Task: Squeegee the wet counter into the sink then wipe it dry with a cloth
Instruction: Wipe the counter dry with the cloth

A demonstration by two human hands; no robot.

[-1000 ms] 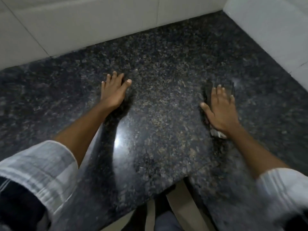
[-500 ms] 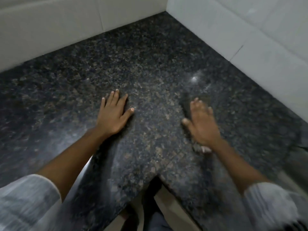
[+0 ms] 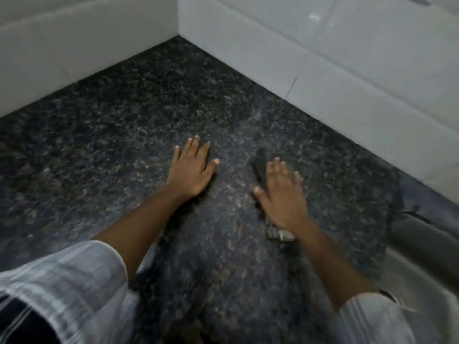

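Note:
The dark speckled granite counter (image 3: 124, 135) fills most of the head view. My left hand (image 3: 190, 170) lies flat on it, palm down, fingers spread, holding nothing. My right hand (image 3: 280, 192) presses flat on a dark cloth (image 3: 259, 162); the cloth shows ahead of the fingertips and a paler corner pokes out by the wrist. The hand is blurred. The sink (image 3: 427, 256) shows as a pale curved rim at the right edge. No squeegee is in sight.
White tiled walls (image 3: 323, 58) meet in a corner at the back of the counter. The counter's front edge runs near my body at the bottom. My striped sleeves (image 3: 64, 281) cover the lower corners.
The view has swung right and the corner and sink rim have come into sight. My right hand has slid the cloth left, closer to the still left hand.

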